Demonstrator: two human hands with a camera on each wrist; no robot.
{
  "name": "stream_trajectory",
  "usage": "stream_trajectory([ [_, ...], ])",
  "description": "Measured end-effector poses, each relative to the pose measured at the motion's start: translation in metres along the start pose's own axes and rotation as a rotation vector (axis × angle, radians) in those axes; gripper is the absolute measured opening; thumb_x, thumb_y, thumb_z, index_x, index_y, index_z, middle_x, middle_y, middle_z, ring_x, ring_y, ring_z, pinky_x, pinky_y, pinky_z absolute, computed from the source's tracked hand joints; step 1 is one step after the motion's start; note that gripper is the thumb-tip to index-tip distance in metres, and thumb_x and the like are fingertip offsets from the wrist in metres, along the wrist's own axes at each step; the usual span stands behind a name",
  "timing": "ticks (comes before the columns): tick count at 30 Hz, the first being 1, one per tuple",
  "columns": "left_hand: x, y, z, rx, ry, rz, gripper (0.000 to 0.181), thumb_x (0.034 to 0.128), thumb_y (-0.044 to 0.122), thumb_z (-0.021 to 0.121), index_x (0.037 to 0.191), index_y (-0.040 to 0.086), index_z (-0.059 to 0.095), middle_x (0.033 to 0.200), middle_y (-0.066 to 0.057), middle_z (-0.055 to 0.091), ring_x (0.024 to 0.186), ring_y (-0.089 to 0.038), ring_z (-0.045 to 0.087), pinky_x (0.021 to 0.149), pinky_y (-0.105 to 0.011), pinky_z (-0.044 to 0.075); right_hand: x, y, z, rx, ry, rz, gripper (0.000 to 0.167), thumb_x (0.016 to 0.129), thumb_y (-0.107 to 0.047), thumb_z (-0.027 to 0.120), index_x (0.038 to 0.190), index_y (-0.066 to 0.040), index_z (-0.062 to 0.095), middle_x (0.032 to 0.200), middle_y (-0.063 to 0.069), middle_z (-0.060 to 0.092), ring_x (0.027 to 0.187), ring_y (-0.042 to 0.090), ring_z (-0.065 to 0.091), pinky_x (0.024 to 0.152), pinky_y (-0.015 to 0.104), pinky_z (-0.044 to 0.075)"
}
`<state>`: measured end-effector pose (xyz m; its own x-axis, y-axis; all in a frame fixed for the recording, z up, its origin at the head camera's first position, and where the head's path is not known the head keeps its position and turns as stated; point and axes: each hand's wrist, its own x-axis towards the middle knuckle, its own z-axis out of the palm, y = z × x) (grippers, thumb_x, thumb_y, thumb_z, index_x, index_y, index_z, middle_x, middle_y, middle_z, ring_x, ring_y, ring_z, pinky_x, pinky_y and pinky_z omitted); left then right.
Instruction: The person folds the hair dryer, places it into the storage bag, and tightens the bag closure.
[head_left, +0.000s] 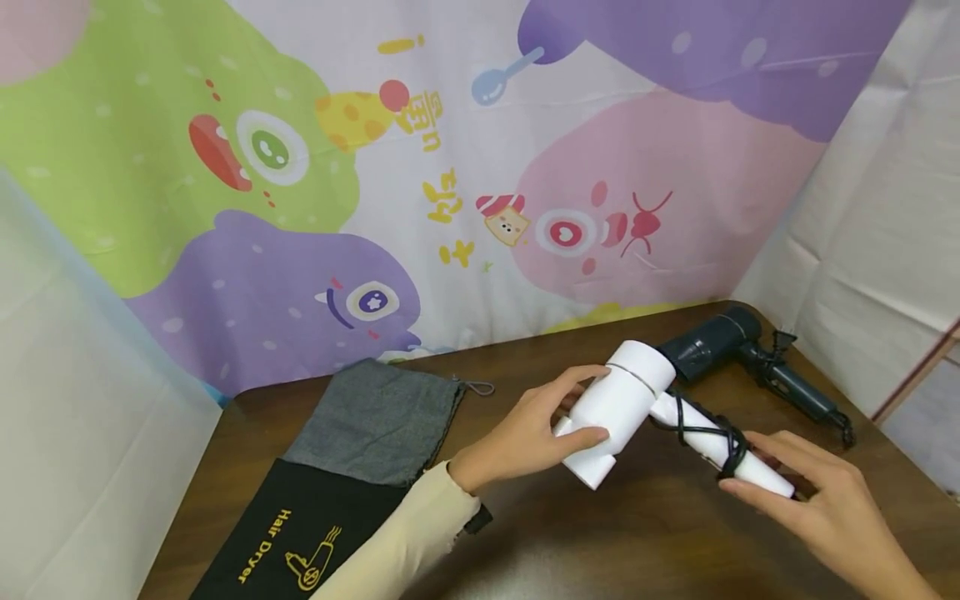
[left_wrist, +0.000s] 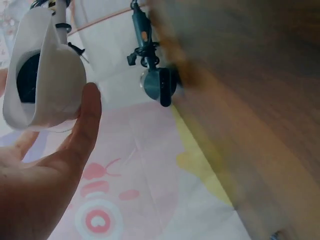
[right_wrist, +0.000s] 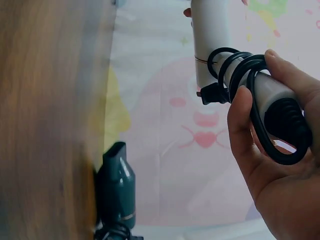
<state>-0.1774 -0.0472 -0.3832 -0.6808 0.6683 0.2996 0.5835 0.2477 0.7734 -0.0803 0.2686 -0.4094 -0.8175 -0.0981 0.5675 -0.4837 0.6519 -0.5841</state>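
A white hair dryer (head_left: 617,408) is held above the table between both hands. My left hand (head_left: 517,433) grips its barrel near the nozzle end, thumb on the near side and fingers on the far side. My right hand (head_left: 825,496) holds the lower part of the handle (head_left: 761,477). Black cord (right_wrist: 239,70) is wound round that handle, and its plug (right_wrist: 212,93) shows in the right wrist view. The open nozzle (left_wrist: 30,75) with its dark inside faces the left wrist view.
A dark green hair dryer (head_left: 708,342), cord wrapped round its handle, lies at the table's back right. On the left lie a grey drawstring pouch (head_left: 375,421) and a black bag marked "Hair Dryer" (head_left: 300,521). A cartoon-printed cloth (head_left: 465,308) hangs behind the wooden table (head_left: 570,542).
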Motion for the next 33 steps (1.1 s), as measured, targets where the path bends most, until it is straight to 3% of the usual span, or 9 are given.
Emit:
stream_trajectory([
  [5,-0.021,0.001,-0.009,-0.117,-0.075,-0.064,0.077,0.0939,0.021,0.071,0.156,0.035,0.027,0.120,-0.004,0.063,0.100,-0.008,0.065,0.075,-0.027,0.057,-0.001,-0.007,0.011,0.070,-0.050,-0.045,0.059,0.063,0.002,0.091,0.118,-0.008,0.072,0.096,-0.010,0.064,0.070,0.002,0.054,0.056,0.016,0.044],
  [12,-0.052,0.004,-0.020,-0.177,-0.149,-0.114,0.084,0.0923,0.015,0.073,0.158,0.035,0.024,0.123,-0.007,0.059,0.104,-0.011,0.063,0.082,-0.028,0.056,-0.005,-0.018,0.024,0.156,-0.166,-0.086,0.059,0.069,0.000,0.088,0.123,-0.012,0.068,0.099,-0.010,0.064,0.069,0.004,0.056,0.057,0.017,0.046],
  [16,-0.070,0.006,-0.022,-0.231,-0.109,-0.139,0.079,0.0935,0.014,0.071,0.157,0.035,0.028,0.119,-0.007,0.061,0.100,-0.012,0.065,0.082,-0.031,0.057,-0.003,-0.026,0.028,0.161,-0.212,-0.105,0.057,0.071,-0.004,0.089,0.123,-0.013,0.068,0.102,-0.011,0.065,0.072,0.004,0.057,0.059,0.018,0.046],
  [22,-0.091,0.010,-0.020,-0.178,0.012,-0.146,0.063,0.1002,0.021,0.062,0.155,0.031,0.033,0.117,-0.009,0.065,0.100,-0.013,0.067,0.079,-0.029,0.057,0.001,-0.036,0.034,0.172,-0.239,-0.128,0.056,0.071,-0.006,0.089,0.123,-0.015,0.068,0.101,-0.012,0.063,0.070,0.003,0.054,0.057,0.018,0.044],
  [28,-0.108,0.019,-0.022,-0.215,0.040,-0.200,0.070,0.0982,0.021,0.066,0.155,0.039,0.029,0.120,-0.007,0.062,0.102,-0.015,0.067,0.075,-0.030,0.058,0.003,-0.041,0.043,0.184,-0.227,-0.188,0.061,0.069,-0.006,0.090,0.125,-0.016,0.068,0.102,-0.012,0.062,0.073,0.002,0.054,0.058,0.015,0.042],
  [33,-0.122,0.023,-0.024,-0.244,0.048,-0.249,0.082,0.0953,0.022,0.070,0.157,0.042,0.019,0.125,-0.008,0.059,0.106,-0.017,0.065,0.078,-0.031,0.058,0.005,-0.045,0.052,0.224,-0.259,-0.206,0.063,0.073,-0.005,0.087,0.131,-0.014,0.065,0.105,-0.011,0.062,0.075,0.003,0.055,0.058,0.017,0.045],
])
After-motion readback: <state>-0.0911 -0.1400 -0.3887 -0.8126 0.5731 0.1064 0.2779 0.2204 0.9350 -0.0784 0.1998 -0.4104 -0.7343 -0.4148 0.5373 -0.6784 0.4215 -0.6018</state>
